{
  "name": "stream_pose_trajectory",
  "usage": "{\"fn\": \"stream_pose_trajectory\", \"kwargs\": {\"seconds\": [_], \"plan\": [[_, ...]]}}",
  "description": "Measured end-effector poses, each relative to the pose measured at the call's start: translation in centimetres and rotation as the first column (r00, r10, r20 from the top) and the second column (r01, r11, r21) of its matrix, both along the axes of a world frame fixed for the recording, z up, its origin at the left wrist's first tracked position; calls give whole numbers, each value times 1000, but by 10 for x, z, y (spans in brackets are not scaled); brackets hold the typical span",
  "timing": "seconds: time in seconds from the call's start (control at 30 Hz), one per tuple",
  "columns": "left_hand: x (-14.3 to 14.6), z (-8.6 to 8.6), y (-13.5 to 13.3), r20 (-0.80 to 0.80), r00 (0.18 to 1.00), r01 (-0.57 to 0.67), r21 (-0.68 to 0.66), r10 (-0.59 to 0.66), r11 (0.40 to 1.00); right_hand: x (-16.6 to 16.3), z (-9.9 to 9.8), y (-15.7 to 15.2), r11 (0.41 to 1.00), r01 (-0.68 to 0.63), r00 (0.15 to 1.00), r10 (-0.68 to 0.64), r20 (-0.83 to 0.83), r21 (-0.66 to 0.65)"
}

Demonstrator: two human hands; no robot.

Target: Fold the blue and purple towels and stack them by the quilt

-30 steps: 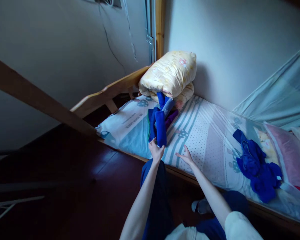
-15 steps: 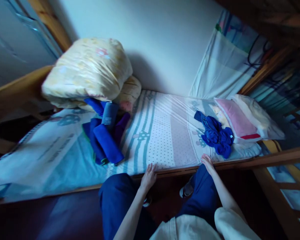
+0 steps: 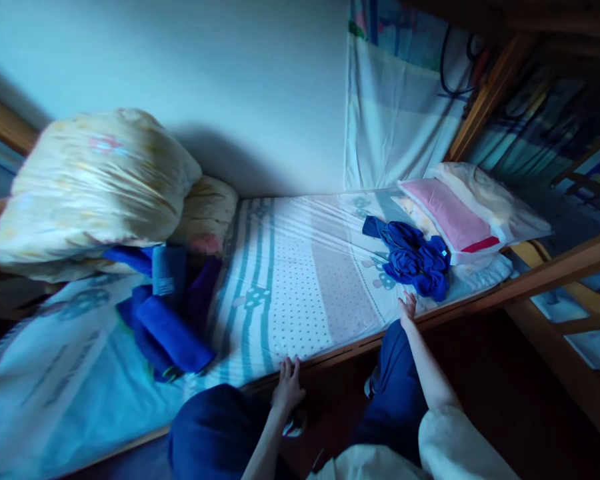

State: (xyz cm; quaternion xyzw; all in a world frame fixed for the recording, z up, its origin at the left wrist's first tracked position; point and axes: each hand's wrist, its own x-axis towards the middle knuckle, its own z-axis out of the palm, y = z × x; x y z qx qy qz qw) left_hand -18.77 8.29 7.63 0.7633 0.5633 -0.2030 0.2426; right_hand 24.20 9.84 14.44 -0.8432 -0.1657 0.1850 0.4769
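Through 1 camera on my head, I am looking forward and down past my left hand [image 3: 288, 389] and right hand [image 3: 407, 309], facing across the close-by bed [image 3: 300, 287] toward the wall [image 3: 260, 80] behind it.

1. The bed [image 3: 300, 293] runs left to right, its far side along the wall [image 3: 230, 80]
2. The quilt [image 3: 95, 193] sits on the bed's far left
3. The cloth rolls [image 3: 175, 333] lie piled on the bed, just to the near right of the quilt
4. The cloth heap [image 3: 410, 257] lies on the bed's right part, just left of the cushion [image 3: 450, 213]
5. The pillow [image 3: 500, 207] lies right of the cushion
6. The left hand [image 3: 289, 387] is at the bed's near edge, right of the cloth rolls
7. The right hand [image 3: 407, 308] is just to the near side of the cloth heap
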Motion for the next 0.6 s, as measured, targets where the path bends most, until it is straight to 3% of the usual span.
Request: {"fn": "stream_pose_trajectory", "kwargs": {"seconds": [0.1, 0.23, 0.47, 0.6], "plan": [[2, 4, 3, -53, 998, 27, -25, -29, 999, 3, 0, 8, 984, -30, 960, 78, 268, -178], [2, 6, 12, -101, 992, 65, -82, -73, 994, 7, -5, 14, 957, -58, 912, 166, 375, -283], [0, -1, 19, -187, 974, 97, -155, -126, 983, 34, -38, 7, 966, 156, 953, -92, 288, -204], [2, -5, 13, -198, 977, 60, -99, -79, 993, 36, -41, 8, 986, 137, 959, -107, 262, -99]]}}
